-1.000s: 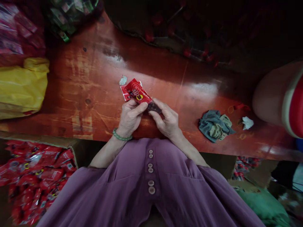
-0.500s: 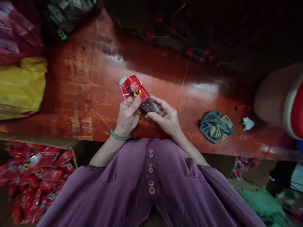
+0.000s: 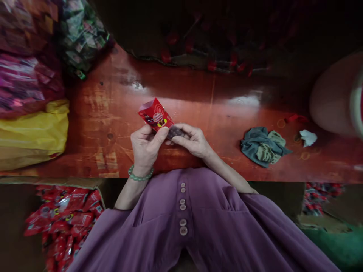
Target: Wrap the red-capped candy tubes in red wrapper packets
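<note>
A red printed packet [image 3: 155, 113] is held slantwise above the tabletop, its upper end gaping. My left hand [image 3: 146, 145], with a green bead bracelet [image 3: 140, 173] on the wrist, pinches the packet's left edge, thumb on the front. At its lower right end is a dark, dotted section [image 3: 175, 131], which my right hand [image 3: 194, 139] grips between thumb and fingers. Whether the dots are printed or small round pieces inside, I cannot tell. Some fingers of both hands are hidden behind the packet.
Filled plastic bags [image 3: 22, 83] and a yellow bag [image 3: 34, 132] stand at left. Below lies a box of red packets [image 3: 68, 215]. A crumpled cloth [image 3: 263, 147], white scrap [image 3: 308, 138] and rubber bands lie right, near a large pale container [image 3: 334, 94]. Red-ended sticks [image 3: 212, 65] lie in shadow behind.
The packet's upper end now gapes wider, and the pale bit sticking out there no longer shows. Less of the dotted section is visible. Both hands remain on the packet; the view has shifted.
</note>
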Available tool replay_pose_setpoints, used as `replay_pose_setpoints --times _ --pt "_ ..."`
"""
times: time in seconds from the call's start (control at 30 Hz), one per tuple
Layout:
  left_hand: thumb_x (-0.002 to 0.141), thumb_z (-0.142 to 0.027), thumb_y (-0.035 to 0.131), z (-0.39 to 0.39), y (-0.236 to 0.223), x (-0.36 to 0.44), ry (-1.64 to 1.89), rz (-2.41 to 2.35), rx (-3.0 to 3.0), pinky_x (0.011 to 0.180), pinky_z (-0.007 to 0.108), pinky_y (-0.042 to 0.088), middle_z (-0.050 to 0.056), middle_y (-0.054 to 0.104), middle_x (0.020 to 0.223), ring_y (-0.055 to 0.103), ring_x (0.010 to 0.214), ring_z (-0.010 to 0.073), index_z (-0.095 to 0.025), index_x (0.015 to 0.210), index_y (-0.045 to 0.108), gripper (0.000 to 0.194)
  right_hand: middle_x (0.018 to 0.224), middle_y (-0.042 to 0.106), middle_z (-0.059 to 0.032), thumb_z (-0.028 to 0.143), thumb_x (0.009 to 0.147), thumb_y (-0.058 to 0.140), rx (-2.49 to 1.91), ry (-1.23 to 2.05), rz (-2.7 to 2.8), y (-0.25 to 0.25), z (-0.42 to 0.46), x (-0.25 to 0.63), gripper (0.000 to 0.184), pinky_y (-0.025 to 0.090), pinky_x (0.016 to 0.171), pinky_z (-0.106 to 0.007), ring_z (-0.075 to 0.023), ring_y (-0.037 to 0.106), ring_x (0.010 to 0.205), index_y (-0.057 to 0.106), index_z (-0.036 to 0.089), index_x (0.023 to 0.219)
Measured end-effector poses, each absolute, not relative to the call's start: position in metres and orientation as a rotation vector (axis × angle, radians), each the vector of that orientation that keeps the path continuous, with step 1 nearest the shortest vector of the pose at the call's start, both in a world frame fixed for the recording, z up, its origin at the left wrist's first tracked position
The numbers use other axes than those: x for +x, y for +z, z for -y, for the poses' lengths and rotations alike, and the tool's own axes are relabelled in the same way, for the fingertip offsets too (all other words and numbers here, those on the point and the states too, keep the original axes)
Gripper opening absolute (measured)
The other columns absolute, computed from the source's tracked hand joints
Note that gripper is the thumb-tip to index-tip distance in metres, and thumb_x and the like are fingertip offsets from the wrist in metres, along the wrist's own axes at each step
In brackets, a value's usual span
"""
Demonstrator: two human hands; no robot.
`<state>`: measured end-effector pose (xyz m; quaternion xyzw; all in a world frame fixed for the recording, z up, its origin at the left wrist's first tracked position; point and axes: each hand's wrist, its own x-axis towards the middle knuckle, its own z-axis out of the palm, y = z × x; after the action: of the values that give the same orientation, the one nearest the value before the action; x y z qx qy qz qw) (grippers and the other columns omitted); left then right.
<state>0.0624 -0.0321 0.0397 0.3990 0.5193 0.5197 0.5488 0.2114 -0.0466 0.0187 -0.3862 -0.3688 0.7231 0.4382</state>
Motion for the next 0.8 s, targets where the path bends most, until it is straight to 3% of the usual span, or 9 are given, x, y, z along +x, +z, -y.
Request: replay_pose_setpoints --times 0.2,0.37,0.6,0.8 --pt "0.074 -0.047 0.080 0.026 0.043 0.071 1.221 -1.123 0.786 0.085 0.034 0.058 0.004 0.077 0.085 0.074 0.087 0.0204 -0.021 0.087 0.078 0.029 0.097 0.070 0.0013 0.038 0.078 0.079 -0.927 1.761 0.865 0.020 0.046 0.210 0.043 0.061 0.077 -0.023 -0.0078 0.071 0.073 0.060 0.020 0.111" --pt "0.071 -0.048 0.083 0.024 0.046 0.077 1.162 -1.149 0.702 0.084 0.035 0.059 0.005 0.078 0.084 0.074 0.089 0.0229 -0.019 0.083 0.077 0.032 0.095 0.067 0.0019 0.037 0.079 0.077 -0.922 1.662 0.839 0.017 0.051 0.204 0.041 0.061 0.076 -0.024 -0.0073 0.069 0.072 0.056 0.021 0.109" --pt "0.069 -0.050 0.083 0.015 0.048 0.076 1.154 -1.118 0.717 0.090 0.037 0.057 0.006 0.078 0.087 0.074 0.092 0.0229 -0.020 0.084 0.078 0.034 0.096 0.067 0.0014 0.037 0.081 0.074 -0.995 1.565 0.905 0.022 0.048 0.200 0.040 0.061 0.075 -0.024 -0.0069 0.068 0.070 0.057 0.021 0.113" --pt "0.065 -0.050 0.086 0.014 0.043 0.074 1.238 -1.101 0.644 0.086 0.035 0.057 0.003 0.077 0.083 0.073 0.080 0.0183 -0.022 0.080 0.077 0.033 0.094 0.068 0.0011 0.035 0.082 0.073 -1.038 1.531 0.965 0.019 0.044 0.200 0.039 0.061 0.075 -0.025 -0.0076 0.067 0.072 0.060 0.020 0.116"
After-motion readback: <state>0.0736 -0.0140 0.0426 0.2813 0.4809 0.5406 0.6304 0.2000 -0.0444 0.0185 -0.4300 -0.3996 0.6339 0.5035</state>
